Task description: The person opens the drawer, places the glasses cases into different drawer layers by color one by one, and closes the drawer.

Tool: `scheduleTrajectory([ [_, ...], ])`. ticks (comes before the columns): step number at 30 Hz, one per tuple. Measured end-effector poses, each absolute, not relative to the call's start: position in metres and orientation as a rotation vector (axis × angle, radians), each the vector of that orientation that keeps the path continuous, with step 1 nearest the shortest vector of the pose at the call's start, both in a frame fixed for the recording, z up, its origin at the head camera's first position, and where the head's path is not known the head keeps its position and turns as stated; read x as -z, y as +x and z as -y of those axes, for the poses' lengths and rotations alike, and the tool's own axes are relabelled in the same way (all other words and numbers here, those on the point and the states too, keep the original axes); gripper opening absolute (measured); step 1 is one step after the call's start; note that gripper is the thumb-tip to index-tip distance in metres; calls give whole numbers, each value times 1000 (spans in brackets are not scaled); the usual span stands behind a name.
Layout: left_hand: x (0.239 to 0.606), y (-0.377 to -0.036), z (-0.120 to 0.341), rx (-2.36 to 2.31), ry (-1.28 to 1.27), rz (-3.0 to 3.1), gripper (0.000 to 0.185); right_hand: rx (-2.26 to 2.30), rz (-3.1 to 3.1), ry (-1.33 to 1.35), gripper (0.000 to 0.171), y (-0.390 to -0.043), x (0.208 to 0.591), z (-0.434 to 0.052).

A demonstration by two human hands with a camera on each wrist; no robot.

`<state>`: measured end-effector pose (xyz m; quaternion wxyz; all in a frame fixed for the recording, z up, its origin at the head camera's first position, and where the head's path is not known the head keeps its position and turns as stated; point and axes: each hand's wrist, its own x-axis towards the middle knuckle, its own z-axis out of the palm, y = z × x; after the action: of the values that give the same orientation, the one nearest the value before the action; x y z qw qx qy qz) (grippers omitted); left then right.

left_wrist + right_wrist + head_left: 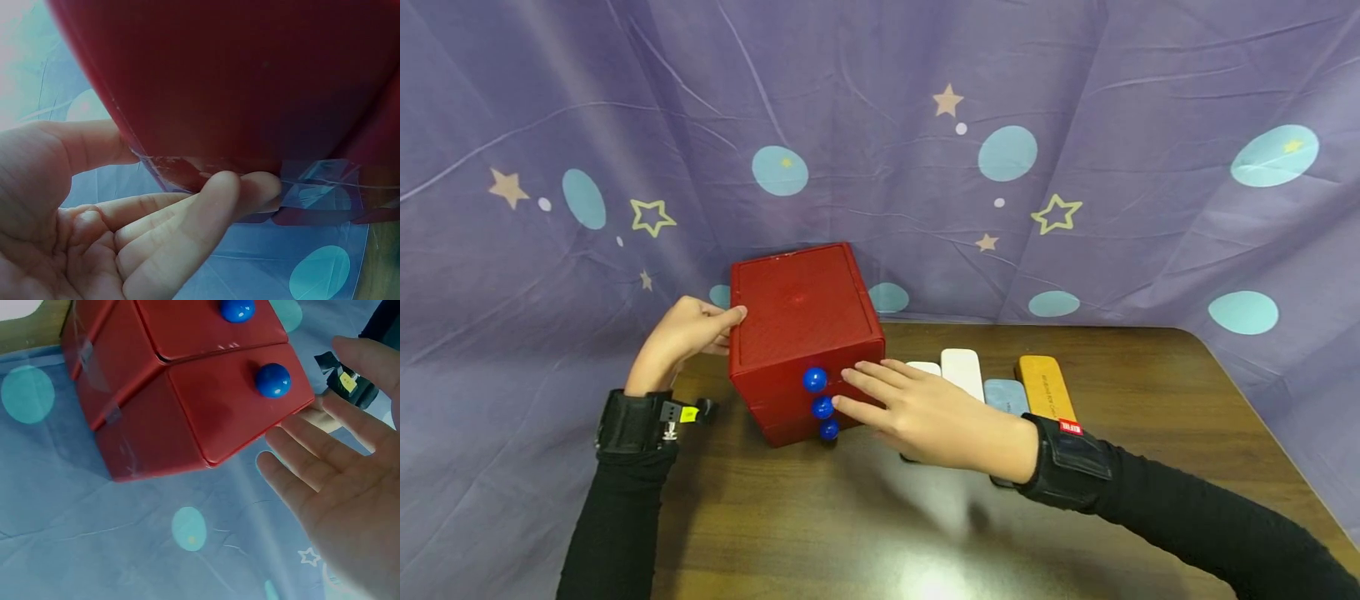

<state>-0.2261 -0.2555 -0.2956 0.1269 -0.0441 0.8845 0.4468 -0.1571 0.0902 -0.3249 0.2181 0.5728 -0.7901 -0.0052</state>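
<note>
A red drawer box (805, 312) with three blue knobs (816, 380) in a column on its front stands on the wooden table, turned at an angle. My left hand (688, 332) holds its left side, thumb on the top edge. In the left wrist view, the thumb and curled fingers (206, 219) take in the box's edge from both sides. My right hand (932, 417) hovers before the front face, fingers spread and straight, close by the knobs. The right wrist view shows its palm (356, 494) holding nothing; whether the fingertips touch the box I cannot tell.
Right of the box, partly behind my right forearm, lie flat rounded blocks: a white one (962, 372), a light blue one (1006, 396) and an orange one (1047, 387) with lettering. A purple patterned cloth (880, 167) hangs behind the table (760, 533).
</note>
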Motion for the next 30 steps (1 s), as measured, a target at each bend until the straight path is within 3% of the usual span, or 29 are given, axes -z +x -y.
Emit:
scheduleTrajectory([
  [12, 297, -228, 256, -1316, -125, -2570, 54, -108, 2112, 1624, 47, -161, 348, -84],
  [30, 299, -229, 259, -1342, -109, -2563, 53, 142, 2031, 1707, 44, -182, 385, -47],
])
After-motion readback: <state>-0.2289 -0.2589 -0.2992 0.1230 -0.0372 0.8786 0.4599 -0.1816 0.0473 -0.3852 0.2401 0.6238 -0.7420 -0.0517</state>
